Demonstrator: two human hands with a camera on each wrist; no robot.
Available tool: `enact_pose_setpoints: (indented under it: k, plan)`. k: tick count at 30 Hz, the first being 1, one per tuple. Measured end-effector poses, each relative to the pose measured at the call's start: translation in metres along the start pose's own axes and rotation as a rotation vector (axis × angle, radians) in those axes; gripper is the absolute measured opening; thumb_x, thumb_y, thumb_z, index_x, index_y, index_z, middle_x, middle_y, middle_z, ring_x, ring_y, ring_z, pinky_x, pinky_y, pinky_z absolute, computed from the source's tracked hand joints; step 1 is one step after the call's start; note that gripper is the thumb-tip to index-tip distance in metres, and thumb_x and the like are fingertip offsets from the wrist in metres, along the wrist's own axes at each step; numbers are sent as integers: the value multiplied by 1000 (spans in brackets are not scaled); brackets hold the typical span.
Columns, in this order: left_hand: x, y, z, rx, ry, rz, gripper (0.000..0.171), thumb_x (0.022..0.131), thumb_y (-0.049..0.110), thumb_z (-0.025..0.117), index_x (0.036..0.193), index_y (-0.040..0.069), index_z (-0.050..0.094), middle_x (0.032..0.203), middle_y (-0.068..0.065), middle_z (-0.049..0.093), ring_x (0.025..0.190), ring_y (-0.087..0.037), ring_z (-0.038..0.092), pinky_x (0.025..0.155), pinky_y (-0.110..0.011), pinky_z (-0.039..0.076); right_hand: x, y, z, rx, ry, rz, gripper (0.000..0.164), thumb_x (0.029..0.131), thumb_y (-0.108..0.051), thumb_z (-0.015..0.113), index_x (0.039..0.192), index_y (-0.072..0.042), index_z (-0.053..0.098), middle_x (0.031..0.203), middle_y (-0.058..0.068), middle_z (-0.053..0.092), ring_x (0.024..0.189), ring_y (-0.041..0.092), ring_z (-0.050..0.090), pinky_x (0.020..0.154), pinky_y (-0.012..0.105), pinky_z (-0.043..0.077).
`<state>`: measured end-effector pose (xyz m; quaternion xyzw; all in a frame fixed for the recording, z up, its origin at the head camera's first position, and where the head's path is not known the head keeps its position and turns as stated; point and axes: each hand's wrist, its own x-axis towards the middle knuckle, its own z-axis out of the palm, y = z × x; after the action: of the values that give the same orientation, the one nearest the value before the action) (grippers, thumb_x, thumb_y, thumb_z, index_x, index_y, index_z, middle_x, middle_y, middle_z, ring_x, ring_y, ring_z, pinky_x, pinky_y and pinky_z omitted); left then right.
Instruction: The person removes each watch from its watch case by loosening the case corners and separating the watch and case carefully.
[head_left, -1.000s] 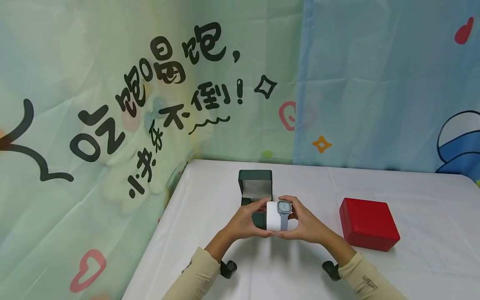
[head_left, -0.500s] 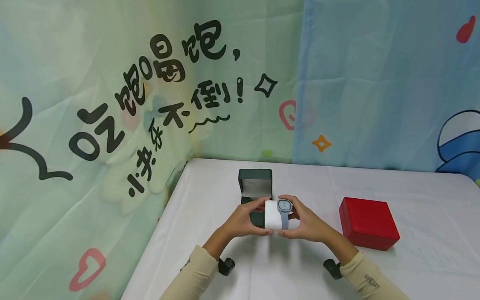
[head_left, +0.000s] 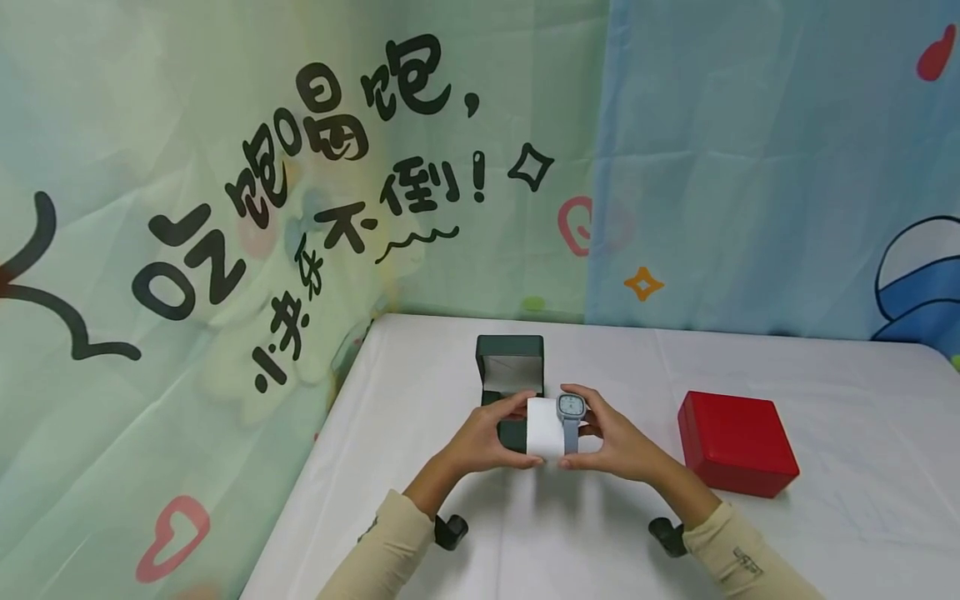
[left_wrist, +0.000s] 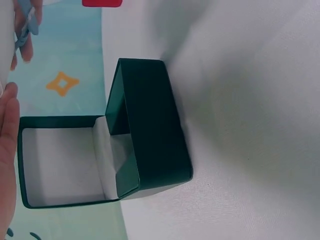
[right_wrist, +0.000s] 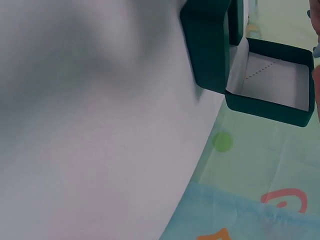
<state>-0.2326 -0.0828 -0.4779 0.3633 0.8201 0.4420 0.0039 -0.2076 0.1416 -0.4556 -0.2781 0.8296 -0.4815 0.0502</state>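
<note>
A light-blue watch with a squarish face sits at the right end of a white watch cushion, held up over the table. My left hand grips the cushion's left end between thumb and fingers. With thumb below and fingers above, my right hand holds the watch by its band. Behind them stands a dark green box, its lid raised; the left wrist view shows the box's pale lining. At that view's left edge the blue strap shows beside the right hand's fingers.
A closed red box rests on the white-covered table to the right. Printed cloth hangs along the left side and back of the table. Small black devices are worn at both wrists.
The watch has slid rightward along the cushion to its right end, moving with my right hand. My left hand and the cushion have shifted slightly left. The boxes have stayed put.
</note>
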Motion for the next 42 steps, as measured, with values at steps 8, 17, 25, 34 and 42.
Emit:
enact_pose_setpoints:
  k: [8,17,25,34,42]
  plan:
    - [-1,0,-1,24,19,-34,79,66,19,81,134,7,42,123,-11,57,107,-22,59,91,-35,48,0,1,4,2,52,-8,87,71,-13,78,139,-3,25,124,17,40,103,32,54,82,24,51]
    - [-2,1,-1,12,20,-53,78,66,19,81,133,8,43,122,-12,57,106,-22,59,91,-39,48,0,-2,6,-51,80,43,81,71,-19,77,139,-4,35,102,12,37,101,28,47,82,42,51]
    - [-4,0,1,6,11,-63,80,67,19,81,135,7,41,122,-13,57,106,-22,58,91,-40,48,-1,1,1,-115,67,82,63,80,-22,69,135,-6,43,114,16,52,100,27,53,86,45,49]
    - [-7,-4,2,4,20,-86,81,67,20,81,136,6,40,125,-13,56,107,-23,58,91,-40,48,4,9,3,-136,154,166,47,81,-24,68,124,-9,56,106,11,58,98,25,50,79,37,46]
    - [-11,-11,-1,-44,51,-138,79,66,18,81,134,7,43,120,-14,58,105,-31,58,91,-42,47,13,32,-2,-24,236,288,56,82,-15,67,132,-5,46,105,16,58,87,22,52,66,18,47]
